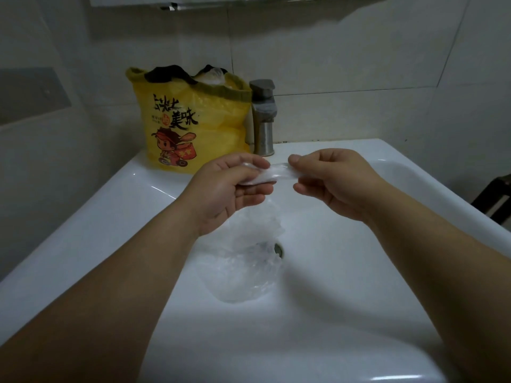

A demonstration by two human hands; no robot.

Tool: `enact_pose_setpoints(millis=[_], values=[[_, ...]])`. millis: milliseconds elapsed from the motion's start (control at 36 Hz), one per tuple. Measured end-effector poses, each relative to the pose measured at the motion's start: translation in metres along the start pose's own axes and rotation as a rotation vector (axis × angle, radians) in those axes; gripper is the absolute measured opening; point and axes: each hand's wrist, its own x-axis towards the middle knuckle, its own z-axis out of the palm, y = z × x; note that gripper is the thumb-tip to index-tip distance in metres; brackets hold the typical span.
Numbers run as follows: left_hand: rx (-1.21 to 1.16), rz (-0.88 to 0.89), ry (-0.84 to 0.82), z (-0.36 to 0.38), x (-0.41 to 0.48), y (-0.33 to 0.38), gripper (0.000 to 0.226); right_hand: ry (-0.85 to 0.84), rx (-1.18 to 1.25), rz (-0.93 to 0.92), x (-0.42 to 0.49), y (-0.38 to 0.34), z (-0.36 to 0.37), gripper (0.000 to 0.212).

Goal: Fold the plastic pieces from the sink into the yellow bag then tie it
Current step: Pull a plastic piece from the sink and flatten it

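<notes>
Our white sink (318, 341) nearest us, our left hand (229, 189) and right hand (331, 183) each pinching the top of a clear crinkly plastic piece (249, 266) over it, yellow plastic bag (193, 128) behind, beside grey tap (264, 120)

- The head camera looks forward and down from above the sink (83, 230), close to it.
- It faces the tiled wall (331, 51) behind the tap (264, 117) and yellow bag (193, 120).
- The left hand (229, 189) and right hand (337, 181) sit mid-frame, near the lens, with a plastic piece (279, 172) between them.
</notes>
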Motion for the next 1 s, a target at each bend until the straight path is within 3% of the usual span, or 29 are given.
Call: enact_pose_setpoints(millis=[111,222,333,444,806,1000], values=[[-0.013,-0.008,0.026,0.000,0.000,0.001,0.024,0.029,0.084,0.057,-0.001,-0.003,0.002,0.010],[0.083,0.005,0.068,0.002,0.001,-0.002,0.012,-0.006,0.173,0.144,-0.002,-0.006,-0.001,0.036],[0.145,0.018,0.098,0.000,0.001,-0.005,0.006,-0.053,0.135,0.203,-0.001,-0.005,-0.002,0.022],[0.161,0.018,0.094,-0.002,0.001,-0.005,0.015,-0.043,0.132,0.212,0.000,-0.004,-0.005,0.017],[0.297,-0.061,0.025,-0.005,-0.005,0.002,0.018,-0.063,-0.056,0.134,-0.001,-0.004,-0.009,0.019],[-0.024,-0.051,-0.017,-0.005,-0.007,0.010,0.022,-0.196,0.006,0.062,-0.006,-0.009,-0.008,0.018]])
